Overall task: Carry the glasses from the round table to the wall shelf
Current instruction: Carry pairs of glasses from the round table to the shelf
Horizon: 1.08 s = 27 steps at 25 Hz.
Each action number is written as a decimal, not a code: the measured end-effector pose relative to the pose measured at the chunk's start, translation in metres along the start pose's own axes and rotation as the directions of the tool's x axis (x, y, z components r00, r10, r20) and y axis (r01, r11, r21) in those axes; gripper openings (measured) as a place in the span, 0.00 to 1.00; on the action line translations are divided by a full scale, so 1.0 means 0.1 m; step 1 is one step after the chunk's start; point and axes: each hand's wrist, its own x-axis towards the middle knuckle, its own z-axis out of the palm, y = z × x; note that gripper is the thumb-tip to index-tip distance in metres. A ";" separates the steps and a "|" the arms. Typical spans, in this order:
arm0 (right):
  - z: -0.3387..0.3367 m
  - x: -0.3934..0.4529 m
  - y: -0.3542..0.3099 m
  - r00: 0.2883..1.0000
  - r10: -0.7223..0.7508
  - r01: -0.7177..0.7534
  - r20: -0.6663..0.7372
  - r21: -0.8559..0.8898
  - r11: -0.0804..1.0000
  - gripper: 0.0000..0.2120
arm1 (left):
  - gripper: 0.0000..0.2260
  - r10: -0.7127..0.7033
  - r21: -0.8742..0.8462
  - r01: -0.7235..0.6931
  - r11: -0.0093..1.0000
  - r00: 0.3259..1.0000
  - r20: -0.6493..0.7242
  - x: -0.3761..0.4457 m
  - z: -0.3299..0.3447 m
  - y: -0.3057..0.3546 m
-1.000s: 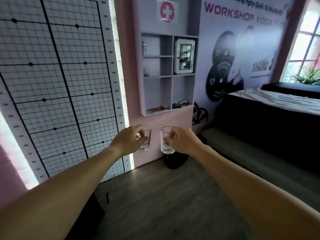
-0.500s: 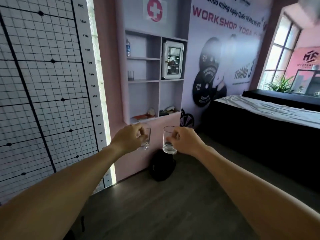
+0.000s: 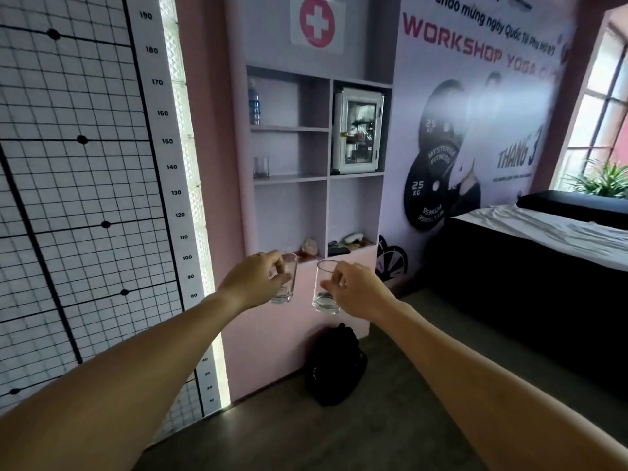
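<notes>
My left hand (image 3: 256, 282) grips a clear empty glass (image 3: 286, 289) by its side, held upright in the air. My right hand (image 3: 356, 288) grips a second clear glass (image 3: 324, 288) the same way, a short gap to the right of the first. Both are stretched out in front of the wall shelf (image 3: 290, 179), just below its lowest level. One more glass (image 3: 261, 167) stands on the middle left board of the shelf. The round table is out of view.
A water bottle (image 3: 254, 103) stands on the top left board, a small glass-door cabinet (image 3: 357, 130) fills the upper right compartment. Small items lie on the bottom board. A black backpack (image 3: 336, 365) sits on the floor below. A dark bed (image 3: 530, 263) stands right, a measuring grid left.
The shelf has grown larger and shifted toward the centre as I came closer. Both hands keep the glasses in front of me, side by side.
</notes>
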 end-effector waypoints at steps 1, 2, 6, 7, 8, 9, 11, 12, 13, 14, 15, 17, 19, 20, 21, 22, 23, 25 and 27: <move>-0.03 0.19 0.06 1.000 -0.017 0.017 -0.004 -0.004 1.000 0.11 | 0.06 0.004 0.008 -0.003 1.000 1.000 -0.015 0.19 0.06 -0.03; -0.07 0.37 0.13 1.000 -0.029 0.029 -0.003 0.000 1.000 0.10 | 0.06 0.006 0.017 -0.006 1.000 1.000 -0.026 0.37 0.10 -0.06; -0.08 1.00 0.37 0.998 -0.068 0.068 0.000 0.018 0.998 0.09 | 0.10 -0.004 0.031 0.007 1.000 0.997 -0.073 0.94 0.25 -0.21; -0.05 1.14 0.43 0.997 -0.077 0.077 -0.008 -0.001 0.997 0.10 | 0.11 -0.006 0.034 0.009 0.999 0.997 -0.081 1.04 0.28 -0.24; -0.03 1.28 0.49 0.996 -0.085 0.084 -0.010 -0.018 0.996 0.10 | 0.11 -0.013 0.040 0.017 0.999 0.996 -0.086 1.16 0.31 -0.27; -0.01 1.42 0.54 0.996 -0.091 0.091 -0.010 -0.024 0.996 0.11 | 0.11 -0.020 0.044 0.024 0.999 0.996 -0.090 1.27 0.34 -0.31; 0.04 1.68 0.65 0.994 -0.108 0.108 0.000 -0.014 0.994 0.11 | 0.09 -0.038 0.039 0.041 0.998 0.996 -0.082 1.52 0.42 -0.40; 0.06 1.81 0.70 0.993 -0.118 0.119 0.005 -0.011 0.993 0.11 | 0.09 -0.047 0.032 0.050 0.998 0.996 -0.076 1.64 0.46 -0.45; 0.10 1.94 0.75 0.992 -0.126 0.126 0.005 -0.009 0.992 0.11 | 0.09 -0.052 0.023 0.054 0.998 0.996 -0.075 1.77 0.51 -0.52; 0.14 2.09 0.79 0.992 -0.128 0.128 0.002 -0.013 0.992 0.12 | 0.09 -0.059 0.015 0.060 0.998 0.996 -0.073 1.89 0.56 -0.59; 0.18 2.22 0.84 0.992 -0.127 0.127 -0.004 -0.015 0.992 0.12 | 0.09 -0.067 0.011 0.068 0.998 0.995 -0.072 2.00 0.61 -0.65; 0.27 2.51 0.90 0.992 -0.128 0.128 -0.002 -0.006 0.992 0.11 | 0.08 -0.076 0.019 0.078 0.997 0.994 -0.075 2.23 0.69 -0.80; 0.34 2.84 0.92 0.990 -0.141 0.141 0.006 -0.001 0.990 0.10 | 0.07 -0.079 0.026 0.082 0.996 0.993 -0.085 2.51 0.73 -0.95; 0.37 3.04 0.92 0.989 -0.149 0.149 0.007 -0.002 0.989 0.10 | 0.07 -0.084 0.029 0.087 0.996 0.993 -0.088 2.67 0.72 -1.04; 0.41 3.25 0.92 0.987 -0.161 0.161 0.004 -0.003 0.987 0.10 | 0.07 -0.080 0.031 0.083 0.996 0.992 -0.096 2.84 0.70 -1.13; 0.43 3.47 0.90 0.985 -0.171 0.171 0.001 -0.004 0.985 0.10 | 0.07 -0.078 0.035 0.082 0.996 0.991 -0.106 3.02 0.67 -1.22; 0.45 3.69 0.89 0.983 -0.183 0.183 -0.007 -0.004 0.983 0.10 | 0.06 -0.076 0.035 0.080 0.996 0.990 -0.116 3.20 0.64 -1.32; 0.50 4.13 0.85 0.982 -0.189 0.189 -0.025 0.008 0.982 0.10 | 0.06 -0.077 0.035 0.083 0.996 0.987 -0.139 3.57 0.56 -1.50; 0.53 4.58 0.80 0.980 -0.197 0.198 -0.020 0.024 0.980 0.10 | 0.05 -0.090 0.051 0.101 0.994 0.980 -0.176 3.97 0.49 -1.69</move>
